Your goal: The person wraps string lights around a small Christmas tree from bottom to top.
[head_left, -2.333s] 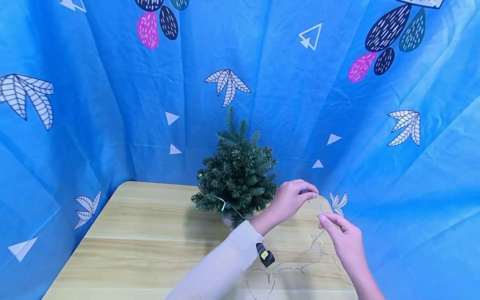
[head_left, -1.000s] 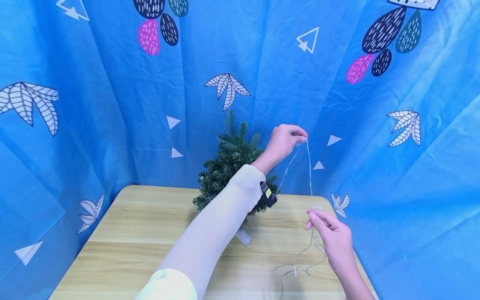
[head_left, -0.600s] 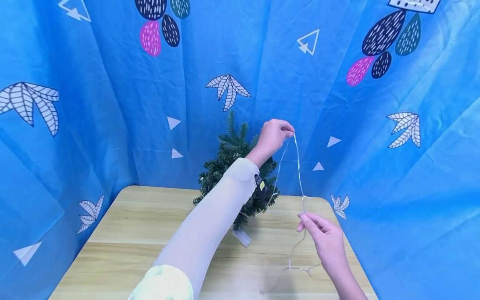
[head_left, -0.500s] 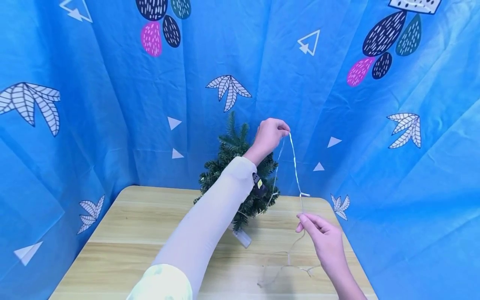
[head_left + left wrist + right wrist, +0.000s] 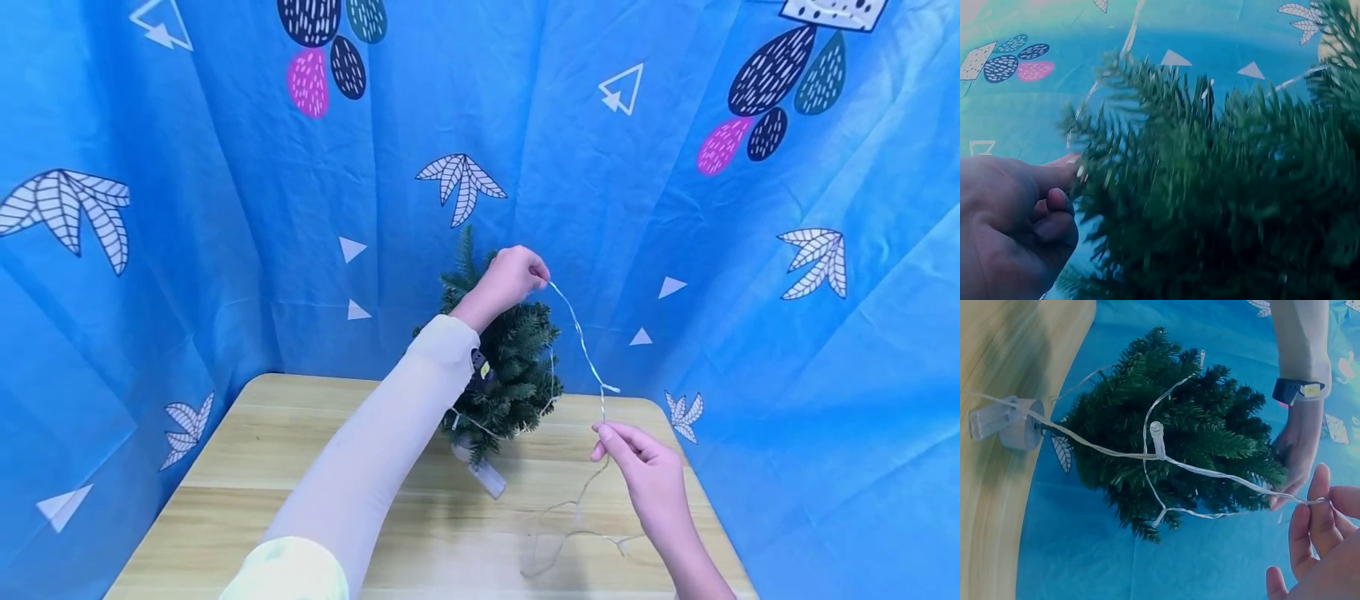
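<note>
A small artificial Christmas tree (image 5: 517, 358) stands on the wooden table. My left hand (image 5: 508, 275) reaches across its upper part and pinches a strand of clear string lights (image 5: 580, 332) between thumb and fingers. In the left wrist view the left hand (image 5: 1016, 215) is close beside the green needles. To the right of the tree, my right hand (image 5: 647, 475) pinches the same wire lower down. A bulb (image 5: 1157, 436) on the wire shows large in the right wrist view. More wire loops round the lower branches. My left forearm hides part of the tree.
A clear battery box (image 5: 488, 481) lies at the tree's foot, beside the pale round base (image 5: 1022, 428). Loose wire (image 5: 543, 571) trails over the front of the wooden table (image 5: 225, 467). A blue patterned cloth (image 5: 300, 208) hangs behind and at both sides.
My left hand has risen from beside my right hand, then moved left across the treetop, drawing the wire along. The right hand has shifted slightly left and keeps its pinch.
</note>
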`<state>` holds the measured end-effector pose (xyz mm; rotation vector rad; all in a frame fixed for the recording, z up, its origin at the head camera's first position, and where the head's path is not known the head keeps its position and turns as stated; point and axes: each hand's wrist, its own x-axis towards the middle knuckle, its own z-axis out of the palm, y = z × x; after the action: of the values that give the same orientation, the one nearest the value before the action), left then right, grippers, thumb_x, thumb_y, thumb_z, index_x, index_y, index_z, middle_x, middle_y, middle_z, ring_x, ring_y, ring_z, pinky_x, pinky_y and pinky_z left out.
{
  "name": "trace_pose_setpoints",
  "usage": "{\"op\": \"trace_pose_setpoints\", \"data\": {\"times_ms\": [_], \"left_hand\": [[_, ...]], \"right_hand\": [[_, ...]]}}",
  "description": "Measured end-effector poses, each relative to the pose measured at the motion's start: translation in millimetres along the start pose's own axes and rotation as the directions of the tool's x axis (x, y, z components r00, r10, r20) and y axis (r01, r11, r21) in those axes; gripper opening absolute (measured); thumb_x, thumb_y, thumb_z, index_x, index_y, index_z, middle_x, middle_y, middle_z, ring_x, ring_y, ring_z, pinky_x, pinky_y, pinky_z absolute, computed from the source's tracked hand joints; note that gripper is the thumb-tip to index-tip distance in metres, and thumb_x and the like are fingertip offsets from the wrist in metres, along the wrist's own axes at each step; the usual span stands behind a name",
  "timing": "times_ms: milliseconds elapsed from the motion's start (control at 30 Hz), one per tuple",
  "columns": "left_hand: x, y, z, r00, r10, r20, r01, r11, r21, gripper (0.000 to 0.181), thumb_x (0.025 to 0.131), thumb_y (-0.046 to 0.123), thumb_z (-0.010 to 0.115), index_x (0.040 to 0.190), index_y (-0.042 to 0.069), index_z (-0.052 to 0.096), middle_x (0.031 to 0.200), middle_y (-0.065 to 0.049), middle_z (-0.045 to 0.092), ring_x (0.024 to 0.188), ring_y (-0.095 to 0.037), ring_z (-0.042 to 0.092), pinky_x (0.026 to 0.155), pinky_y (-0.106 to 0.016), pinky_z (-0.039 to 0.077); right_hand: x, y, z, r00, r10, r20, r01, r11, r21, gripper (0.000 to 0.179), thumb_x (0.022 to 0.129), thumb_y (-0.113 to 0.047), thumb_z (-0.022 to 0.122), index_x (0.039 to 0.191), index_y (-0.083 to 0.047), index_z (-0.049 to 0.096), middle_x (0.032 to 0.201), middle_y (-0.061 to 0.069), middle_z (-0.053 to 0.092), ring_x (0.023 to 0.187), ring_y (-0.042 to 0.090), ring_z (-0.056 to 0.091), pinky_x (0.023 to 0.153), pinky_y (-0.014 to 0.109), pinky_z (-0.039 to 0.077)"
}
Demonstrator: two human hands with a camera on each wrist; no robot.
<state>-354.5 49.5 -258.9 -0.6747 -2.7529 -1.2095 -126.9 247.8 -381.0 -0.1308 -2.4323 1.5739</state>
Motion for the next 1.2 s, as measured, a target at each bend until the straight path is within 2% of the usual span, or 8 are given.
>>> {"op": "trace_pose_setpoints", "data": {"times_ms": [200,333,433,533,667,800,1000,1200], "left_hand": [[-8.0,-5.1,-5.9,0.999,-0.004,0.043,0.003,1.000,0.011,0.021,0.099,0.015,0.065,0.118,0.011,0.074,0.114,-0.003,0.074,0.107,-0.020,0.067,0.093,-0.037,0.055],[-15.5,-5.5,-6.4,0.998,0.004,0.063,-0.005,1.000,0.009,0.023,0.099,0.015,0.065,0.121,0.011,0.073,0.117,-0.003,0.073,0.109,-0.019,0.067,0.094,-0.036,0.055],[-26.5,0.0,-6.4,0.997,0.033,0.076,-0.033,0.999,0.000,0.025,0.100,0.016,0.064,0.124,0.013,0.072,0.119,-0.002,0.072,0.110,-0.017,0.066,0.094,-0.033,0.055],[-40.3,9.9,-2.8,0.993,0.092,0.078,-0.093,0.996,0.004,0.026,0.100,0.017,0.065,0.124,0.014,0.071,0.118,0.000,0.073,0.108,-0.014,0.066,0.091,-0.031,0.055],[-61.3,23.4,9.9,0.976,0.196,0.097,-0.199,0.980,0.020,0.025,0.098,0.019,0.067,0.123,0.014,0.072,0.116,0.000,0.074,0.104,-0.012,0.067,0.090,-0.027,0.055],[-82.3,33.0,28.2,0.953,0.263,0.153,-0.268,0.963,0.013,0.026,0.098,0.018,0.068,0.123,0.014,0.072,0.115,0.001,0.074,0.106,-0.010,0.068,0.092,-0.023,0.054],[-103.4,35.0,57.7,0.932,0.274,0.235,-0.282,0.960,-0.004,0.024,0.097,0.019,0.069,0.121,0.017,0.073,0.106,0.007,0.074,0.099,-0.004,0.067,0.084,-0.018,0.053],[-110.0,29.6,77.2,0.925,0.268,0.270,-0.270,0.962,-0.030,0.022,0.097,0.019,0.068,0.118,0.021,0.075,0.109,0.010,0.072,0.107,-0.006,0.064,0.084,-0.017,0.052]], "right_hand": [[0.2,0,-2,1.000,-0.005,0.006,0.005,1.000,-0.017,0.036,0.098,-0.047,0.063,0.117,-0.018,0.074,0.090,0.004,0.075,0.112,0.005,0.061,0.091,0.016,0.047],[1.7,-1,-2,1.000,-0.005,0.011,0.005,1.000,-0.017,0.037,0.098,-0.047,0.062,0.118,-0.017,0.074,0.089,0.003,0.075,0.111,0.006,0.060,0.091,0.016,0.047],[3.2,0,-2,1.000,-0.001,0.013,0.001,1.000,-0.023,0.039,0.098,-0.048,0.062,0.118,-0.017,0.073,0.089,0.003,0.075,0.111,0.006,0.059,0.090,0.017,0.046],[5.1,1,-1,1.000,0.000,0.013,0.000,1.000,-0.028,0.039,0.098,-0.049,0.062,0.118,-0.018,0.073,0.089,0.003,0.075,0.107,0.009,0.058,0.087,0.020,0.046],[7.7,3,-1,1.000,-0.009,0.011,0.010,0.999,-0.036,0.039,0.098,-0.050,0.062,0.118,-0.019,0.074,0.091,0.002,0.075,0.104,0.012,0.058,0.085,0.023,0.046],[9.1,4,1,1.000,-0.018,0.015,0.019,0.999,-0.033,0.039,0.098,-0.051,0.061,0.119,-0.019,0.073,0.091,0.003,0.075,0.110,0.010,0.058,0.089,0.021,0.046],[8.4,0,3,0.999,-0.035,0.016,0.035,0.999,-0.001,0.039,0.099,-0.048,0.061,0.120,-0.017,0.073,0.088,0.002,0.074,0.107,0.010,0.057,0.088,0.021,0.045],[7.5,-2,3,0.998,-0.061,0.005,0.061,0.998,0.032,0.037,0.100,-0.042,0.063,0.120,-0.013,0.073,0.086,0.000,0.074,0.104,0.008,0.059,0.087,0.019,0.046]]}}
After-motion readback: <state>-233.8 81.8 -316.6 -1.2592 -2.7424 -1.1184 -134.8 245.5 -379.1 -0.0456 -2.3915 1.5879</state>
